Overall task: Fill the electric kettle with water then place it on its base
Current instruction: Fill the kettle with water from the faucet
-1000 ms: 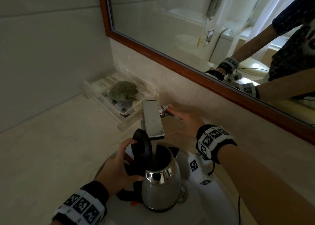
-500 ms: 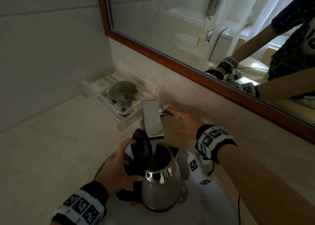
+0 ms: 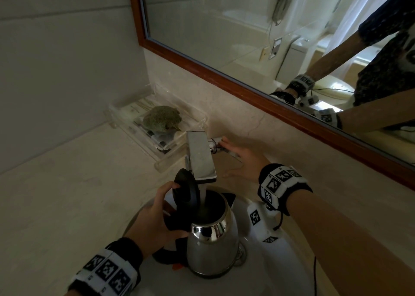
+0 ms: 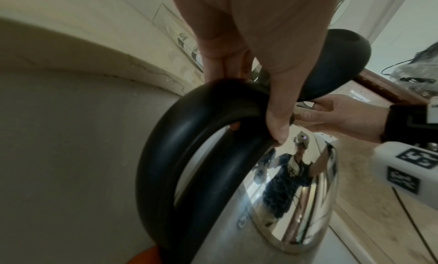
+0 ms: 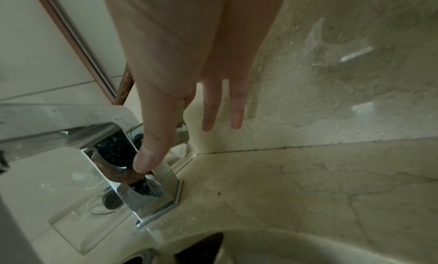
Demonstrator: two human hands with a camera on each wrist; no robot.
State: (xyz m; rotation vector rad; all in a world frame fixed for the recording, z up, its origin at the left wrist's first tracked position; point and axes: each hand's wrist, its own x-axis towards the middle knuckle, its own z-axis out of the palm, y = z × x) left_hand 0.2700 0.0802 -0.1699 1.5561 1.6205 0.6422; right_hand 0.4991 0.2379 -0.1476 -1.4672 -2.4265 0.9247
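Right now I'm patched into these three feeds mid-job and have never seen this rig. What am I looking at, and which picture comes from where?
There is no machine: a person works with bare hands and wears tagged wristbands carrying cameras. The wide picture comes from a camera on the head; the other two look along each wrist.

In the head view, the left hand grips the black handle of a steel kettle, which stands in the sink with its lid open. Water runs from the flat chrome faucet into it.

The right hand reaches to the faucet's side lever, fingers mostly straight; the right wrist view shows the thumb against the chrome.

A clear tray lies on the counter behind. The kettle's base isn't visible.
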